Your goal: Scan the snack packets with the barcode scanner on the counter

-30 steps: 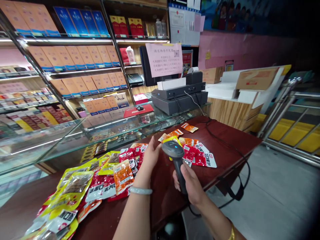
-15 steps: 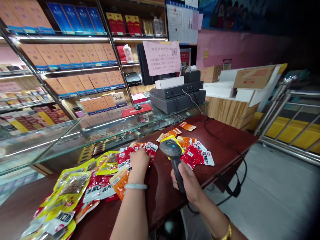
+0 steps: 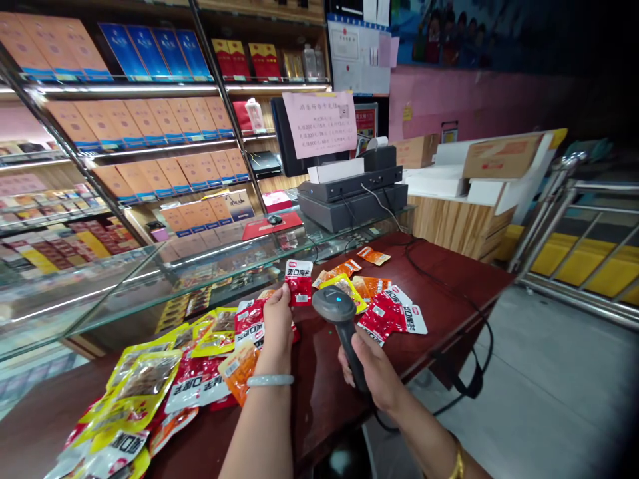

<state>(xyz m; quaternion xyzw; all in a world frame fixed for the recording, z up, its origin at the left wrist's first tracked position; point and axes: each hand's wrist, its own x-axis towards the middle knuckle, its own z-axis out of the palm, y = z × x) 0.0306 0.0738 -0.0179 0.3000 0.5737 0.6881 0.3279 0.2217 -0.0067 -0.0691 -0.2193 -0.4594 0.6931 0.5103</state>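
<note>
Packet (image 3: 300, 289), one: white top, red below, raised near the centre of the frame, its lettered side toward my view. I judge it light, soft and slick-skinned, apt to bend or slip, hardly fragile; best hold, a pinch on a sealed edge.

Left hand (image 3: 276, 316): fingers closed on the packet's left edge, low down. Whether its bottom touches the wood I cannot tell.

Scanner (image 3: 335, 305), one: dark, upright but tilted, just right of the packet, a blue light on its head. I take it as stiff and heavier; best held by the handle.

Right hand (image 3: 372, 369): fingers wrapped round that handle. A finger on the trigger I cannot make out.

Pile (image 3: 150, 382), yellow, red and orange packets: lower left to centre. Second group (image 3: 387, 313), similar: right of centre, partly behind the scanner.

Table (image 3: 444, 279): dark red, glossy; I judge it smooth enough for foil to slide. Black cord (image 3: 492, 332) loops off its right side.

Room: glass counter (image 3: 124, 286), centre left; register (image 3: 354, 206), upper centre; boxes (image 3: 140, 123) on lit shelves, upper left; metal railing (image 3: 564, 233), right; grey floor (image 3: 539, 379), lower right.
</note>
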